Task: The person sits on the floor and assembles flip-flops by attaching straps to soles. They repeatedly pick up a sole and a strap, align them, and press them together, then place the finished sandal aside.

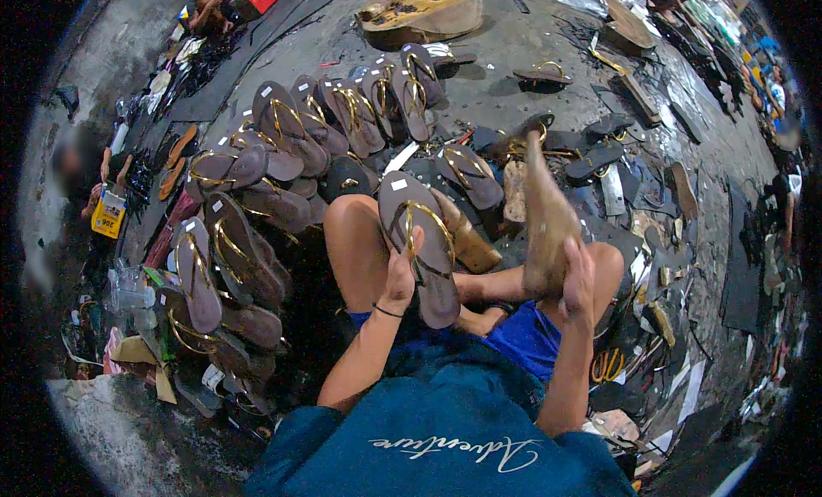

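Note:
My left hand [400, 276] is closed around a dark brown flip-flop [425, 279] with gold straps and a small white sticker at its toe end. The thumb lies by the strap, and the sole faces down, away from me. In my right hand [579, 279] is a wooden shoe last [548, 210], upright and blurred by motion, its wider lower end at my palm. Between my knees, partly behind the flip-flop, lies another wooden piece [471, 240]. A single flip-flop [470, 175] rests just beyond it on the floor.
Finished-looking flip-flops [289, 124] lie in overlapping rows ahead and to my left. A thick wooden block [425, 19] stands at the far side. Scraps and loose soles [681, 189] litter the floor on my right. Another person's hand [92, 202] shows at the far left, near a yellow box [109, 213].

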`<state>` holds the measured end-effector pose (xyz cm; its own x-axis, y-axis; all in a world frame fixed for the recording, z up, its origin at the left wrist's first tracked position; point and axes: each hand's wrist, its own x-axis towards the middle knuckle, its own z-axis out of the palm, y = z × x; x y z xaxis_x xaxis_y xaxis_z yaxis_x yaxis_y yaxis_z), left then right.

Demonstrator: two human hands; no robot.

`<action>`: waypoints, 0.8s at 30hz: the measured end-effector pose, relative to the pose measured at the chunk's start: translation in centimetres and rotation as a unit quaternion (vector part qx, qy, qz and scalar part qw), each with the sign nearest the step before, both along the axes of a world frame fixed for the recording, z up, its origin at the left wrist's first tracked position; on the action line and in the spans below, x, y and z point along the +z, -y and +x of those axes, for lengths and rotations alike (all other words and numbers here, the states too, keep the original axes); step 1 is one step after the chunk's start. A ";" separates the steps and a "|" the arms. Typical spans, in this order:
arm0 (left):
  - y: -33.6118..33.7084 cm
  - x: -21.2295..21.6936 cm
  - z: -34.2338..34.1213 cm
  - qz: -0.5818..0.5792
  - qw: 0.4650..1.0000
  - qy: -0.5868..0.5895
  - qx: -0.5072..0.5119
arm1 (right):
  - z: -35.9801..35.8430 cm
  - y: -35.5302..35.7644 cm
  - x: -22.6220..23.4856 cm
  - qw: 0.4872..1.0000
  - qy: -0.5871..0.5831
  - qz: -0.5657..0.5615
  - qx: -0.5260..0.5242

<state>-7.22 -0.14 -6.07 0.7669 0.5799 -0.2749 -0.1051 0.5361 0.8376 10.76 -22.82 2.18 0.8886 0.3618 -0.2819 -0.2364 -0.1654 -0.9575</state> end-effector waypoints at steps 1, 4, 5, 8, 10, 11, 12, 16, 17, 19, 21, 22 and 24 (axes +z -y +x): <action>0.7 3.7 1.4 -0.005 0.999 0.035 0.003 | -2.2 1.8 0.0 0.999 -0.031 -0.006 0.035; 0.1 4.7 1.1 -0.014 0.999 -0.035 0.003 | -8.0 2.0 6.9 0.973 -0.196 0.056 0.106; 0.5 5.0 0.8 -0.072 0.997 0.012 -0.004 | -9.3 2.2 6.6 0.963 -0.195 0.103 0.153; 2.4 5.9 0.4 -0.163 0.977 0.122 -0.059 | -12.1 0.4 7.6 0.953 0.069 -0.105 0.277; 5.1 5.0 -1.1 -0.177 0.975 0.130 -0.041 | -14.4 -1.9 6.0 0.919 0.260 -0.154 0.254; 5.6 4.7 -1.9 -0.185 0.976 0.111 -0.011 | -14.9 -3.0 5.4 0.910 0.298 -0.152 0.246; 6.1 4.0 -2.7 -0.194 0.976 0.094 0.020 | -15.0 -4.2 4.7 0.899 0.336 -0.149 0.238; 5.4 1.6 -3.8 -0.273 0.958 0.070 0.055 | -15.4 -6.7 3.2 0.878 0.403 -0.139 0.218; 5.4 2.3 -3.4 -0.249 0.965 0.048 0.073 | -15.6 -7.1 3.0 0.872 0.417 -0.146 0.212; 5.2 2.6 -3.4 -0.257 0.960 0.089 0.063 | -15.5 -7.0 2.6 0.885 0.403 -0.118 0.203; 4.9 1.3 -2.7 -0.239 0.958 0.153 0.048 | -14.8 -6.7 3.4 0.889 0.398 -0.098 0.206; 4.8 1.0 -2.3 -0.244 0.956 0.156 0.052 | -14.4 -6.3 4.2 0.884 0.415 -0.095 0.194; 4.1 0.4 -1.1 -0.254 0.952 0.162 0.058 | -13.6 -6.0 5.4 0.873 0.447 -0.088 0.172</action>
<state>-8.33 -4.28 -5.70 0.7980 0.5210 -0.3029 -0.3967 0.8324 0.3869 -2.81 -16.87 7.59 0.6292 0.6714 0.3916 0.6856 -0.2422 -0.6865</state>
